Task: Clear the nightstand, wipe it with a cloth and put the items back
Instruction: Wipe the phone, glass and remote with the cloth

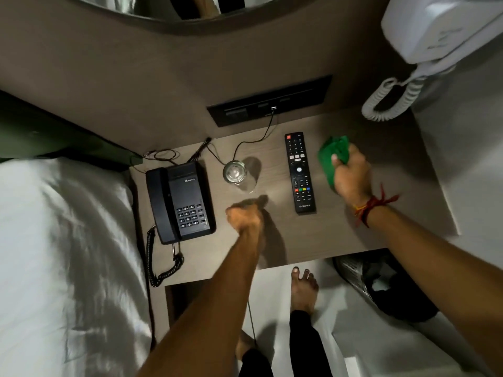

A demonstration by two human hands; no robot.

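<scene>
The wooden nightstand (340, 235) carries a black desk phone (179, 200) at the left, a clear drinking glass (236, 173) in the middle and a black TV remote (299, 172) to its right. My right hand (351, 175) is closed on a green cloth (330, 159) that rests on the top just right of the remote. My left hand (245, 217) hovers as a blurred fist over the top, below the glass, with nothing seen in it.
A bed with white sheets (62, 254) borders the nightstand's left side. A black socket panel (269, 102) with a thin cable sits on the back wall. A white wall phone (435, 31) with coiled cord hangs upper right. A bin (381, 284) stands below right.
</scene>
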